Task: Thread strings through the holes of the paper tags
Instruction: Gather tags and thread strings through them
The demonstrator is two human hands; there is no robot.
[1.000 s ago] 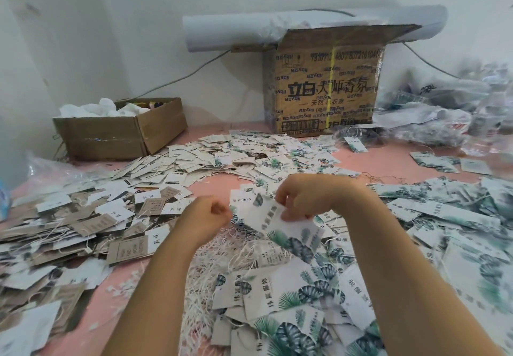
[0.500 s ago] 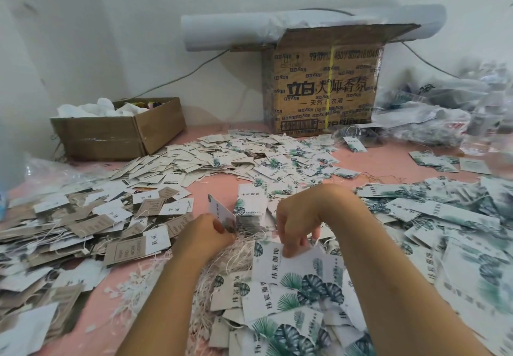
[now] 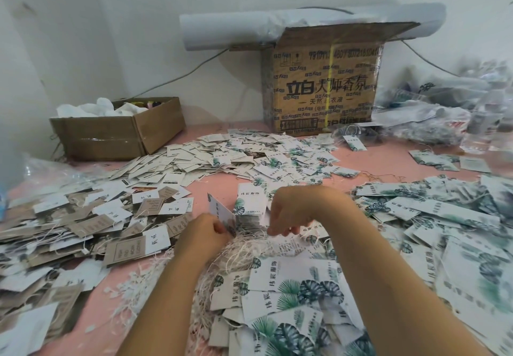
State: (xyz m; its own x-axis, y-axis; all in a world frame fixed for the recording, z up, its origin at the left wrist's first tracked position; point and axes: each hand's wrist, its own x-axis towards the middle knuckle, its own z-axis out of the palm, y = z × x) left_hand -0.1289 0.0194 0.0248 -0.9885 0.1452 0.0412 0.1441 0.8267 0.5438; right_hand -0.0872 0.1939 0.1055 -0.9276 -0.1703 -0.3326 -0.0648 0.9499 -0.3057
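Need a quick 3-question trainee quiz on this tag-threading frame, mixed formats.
1. True or false: the left hand pinches a tag.
2. The strings are: A hung on the wall; B heaped on the table; C inside a bag.
3. What lies on top of the big printed box?
Key: 1 true; 2 B; 3 a white roll.

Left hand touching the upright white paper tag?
Touching. The head view shows the left hand pinching the lower edge of the upright white paper tag between its fingers, with no gap.
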